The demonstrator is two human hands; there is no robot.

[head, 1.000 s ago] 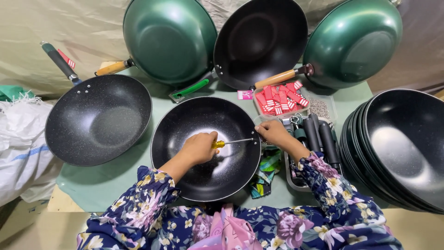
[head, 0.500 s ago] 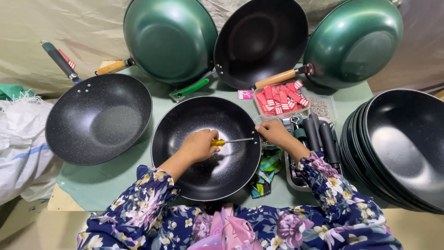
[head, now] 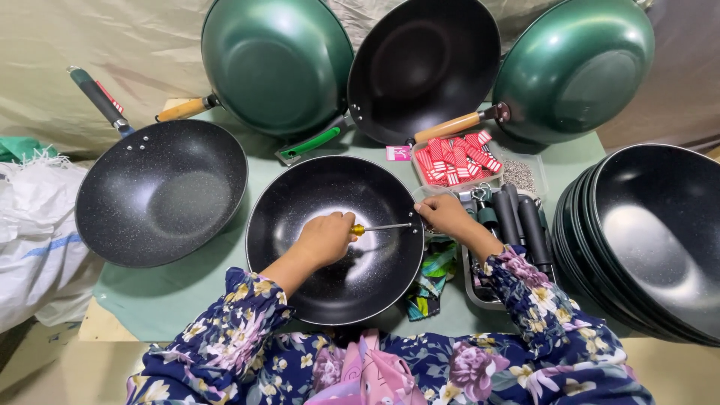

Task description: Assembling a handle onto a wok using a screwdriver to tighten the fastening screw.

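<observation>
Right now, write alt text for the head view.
A left hand holds a yellow-handled screwdriver inside a black wok, tip at the rim where the right hand grips. More woks surround it on a green table.

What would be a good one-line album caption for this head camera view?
Left hand drives a screwdriver inside a black wok while right hand steadies its rim.

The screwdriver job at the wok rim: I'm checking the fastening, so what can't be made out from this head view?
- Screw or fitting at the wok rim: hidden behind the right hand.
- Screwdriver handle: mostly wrapped by the left hand; only a yellow end shows.
- Screwdriver tip: too small to tell its type.
- Stacked woks: cut off by the right edge.
- Tray of black handles: partly covered by the right forearm.
</observation>
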